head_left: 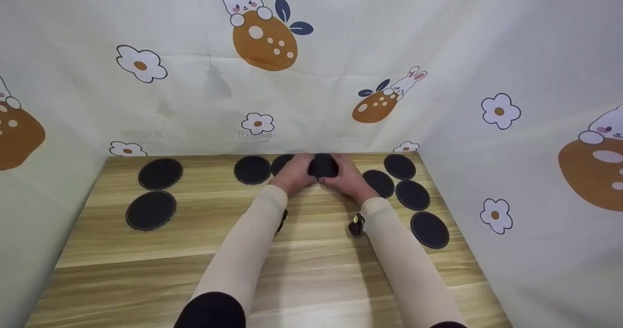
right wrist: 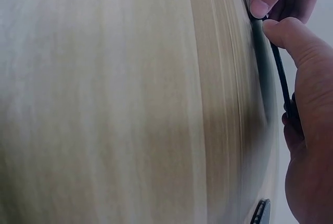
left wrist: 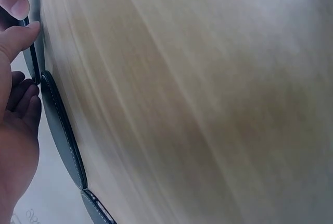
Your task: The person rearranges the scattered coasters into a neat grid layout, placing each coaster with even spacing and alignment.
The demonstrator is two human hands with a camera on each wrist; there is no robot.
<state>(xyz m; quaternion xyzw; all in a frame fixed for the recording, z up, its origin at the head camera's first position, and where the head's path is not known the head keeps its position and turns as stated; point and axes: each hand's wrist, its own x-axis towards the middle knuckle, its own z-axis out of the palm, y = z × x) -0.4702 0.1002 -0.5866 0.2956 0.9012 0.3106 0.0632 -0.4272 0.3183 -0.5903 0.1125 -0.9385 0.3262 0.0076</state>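
Both hands hold one black round coaster (head_left: 323, 166) at the back edge of the wooden table. In the head view the left hand (head_left: 295, 173) grips its left side and the right hand (head_left: 346, 176) its right side, the thumbs near each other at the front. The left wrist view has the left hand (left wrist: 20, 120) with its thumb on the coaster's near edge, beside another coaster (left wrist: 63, 130) on the table. In the right wrist view the right hand (right wrist: 315, 99) pinches the coaster (right wrist: 281, 73), which is raised off the wood on that side.
Two coasters (head_left: 151, 210) lie at the left. Another (head_left: 252, 170) and one partly behind the left hand (head_left: 281, 163) sit along the back. Several more, including one at the front right (head_left: 430, 229), are on the right. Patterned sheets (head_left: 311, 94) surround the table (head_left: 194, 230).
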